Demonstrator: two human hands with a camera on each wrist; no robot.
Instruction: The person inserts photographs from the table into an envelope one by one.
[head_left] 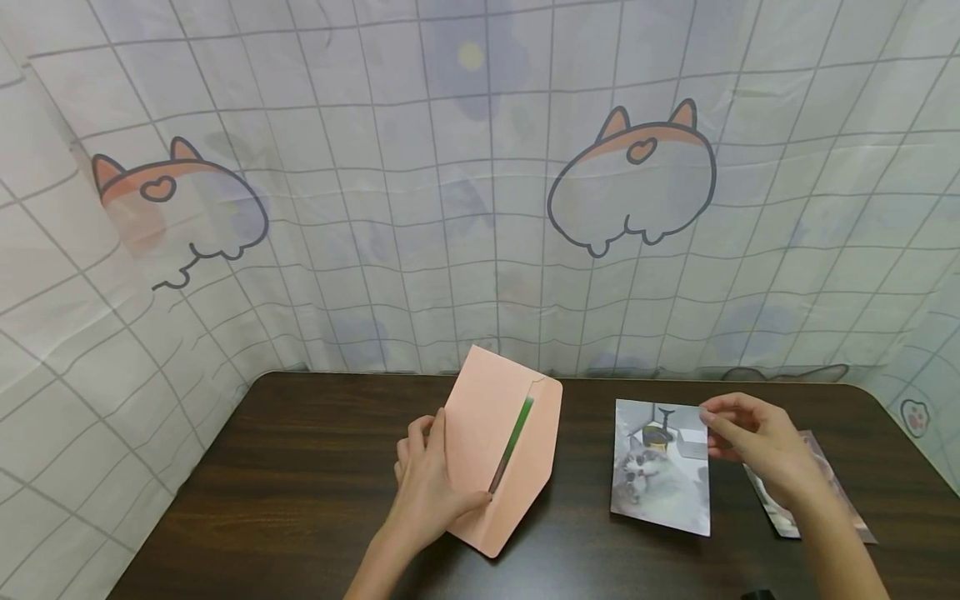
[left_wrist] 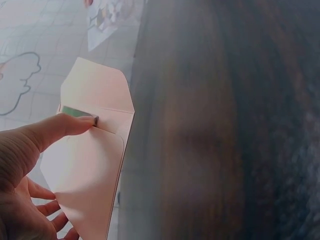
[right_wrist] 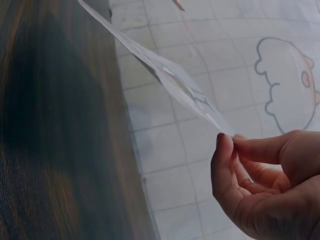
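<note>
My left hand (head_left: 429, 487) grips a pale pink envelope (head_left: 480, 408), thumb across its front and fingers behind. The envelope's flap is open, and a green strip (head_left: 516, 435) shows at the mouth of its pocket. In the left wrist view the thumb presses at the pocket edge beside that strip. To the right, my right hand (head_left: 757, 442) pinches the upper right edge of a photo card (head_left: 660, 492) between thumb and fingers. A light-furred cat is pictured on the card, which is held up over the table. Seen from the right wrist, the card (right_wrist: 175, 82) is nearly edge-on.
Another picture card (head_left: 783, 518) lies on the dark wooden table (head_left: 300, 492), partly hidden under my right forearm. A small black object (head_left: 759, 595) shows at the bottom edge. Behind the table hangs a white checked curtain (head_left: 405, 208) with cartoon animals.
</note>
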